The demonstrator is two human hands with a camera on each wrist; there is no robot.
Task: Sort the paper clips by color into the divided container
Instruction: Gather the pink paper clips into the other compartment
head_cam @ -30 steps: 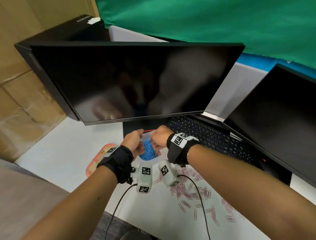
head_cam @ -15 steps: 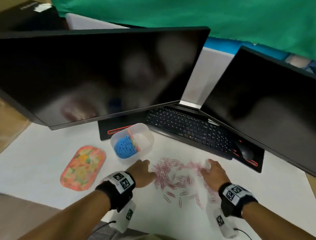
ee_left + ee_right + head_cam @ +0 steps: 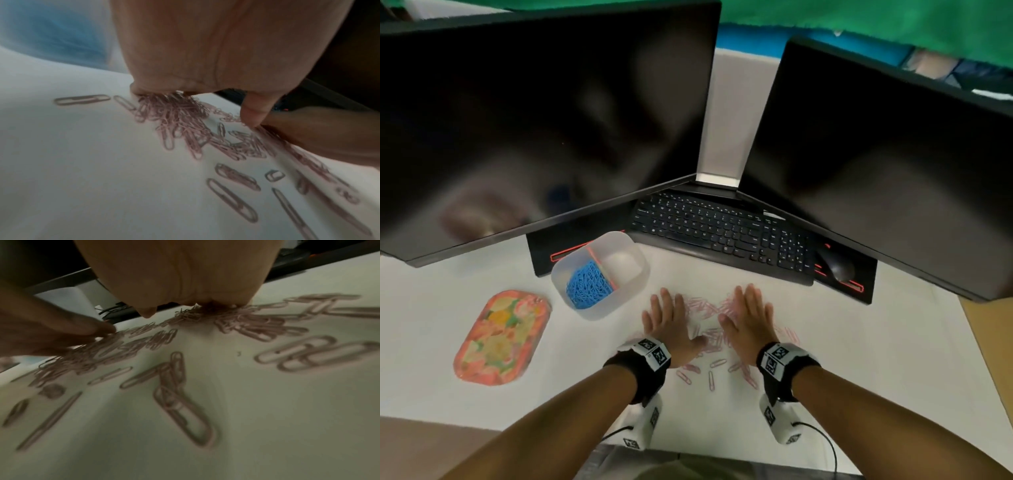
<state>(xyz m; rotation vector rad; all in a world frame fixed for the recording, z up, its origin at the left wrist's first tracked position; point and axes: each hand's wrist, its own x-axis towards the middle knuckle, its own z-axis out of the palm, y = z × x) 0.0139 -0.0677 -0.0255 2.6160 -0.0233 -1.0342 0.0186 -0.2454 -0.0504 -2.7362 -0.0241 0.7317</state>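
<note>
— Both hands are flat on the tabletop (image 3: 859,342) from where I'm watching: my left hand (image 3: 667,320) and right hand (image 3: 748,317) lie palm down, fingers straight and spread, gripping nothing, with the pink paper clips (image 3: 710,337) heaped between them and partly under the palms.

— Where does the pile sit against the bin?

— The divided container (image 3: 635,274) is forward and to the left of the hands, just beyond my left hand's fingertips. So the left hand is the nearer one; the right would have to cross over the pile to reach it.

— Which compartment?

— The blue paper clips (image 3: 589,287) fill the left section. The right section, past the divider, looks empty, and I judge the pink ones belong there.

— Any stragglers?

— A few loose pink clips lie nearer my wrists, apart from the heap. I'd rake the hands together first, then carry the gathered lot forward-left.
</note>
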